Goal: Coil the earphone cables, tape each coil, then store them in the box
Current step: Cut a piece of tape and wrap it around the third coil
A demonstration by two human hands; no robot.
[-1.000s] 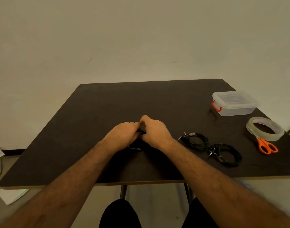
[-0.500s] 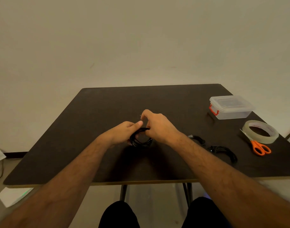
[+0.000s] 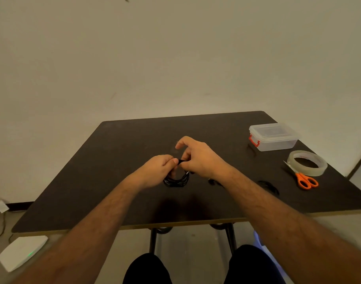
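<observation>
The black earphone cable coil [image 3: 176,180] hangs at table centre, pinched at its top by the left hand [image 3: 158,171] and right hand [image 3: 198,158]. Coiling looks nearly done; taping comes next, needing the tape roll [image 3: 307,163] at three o'clock.

Right hand [image 3: 198,158] has lifted its index finger off the coil [image 3: 176,180].

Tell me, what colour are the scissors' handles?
Orange; the scissors show best in the head view.
</observation>
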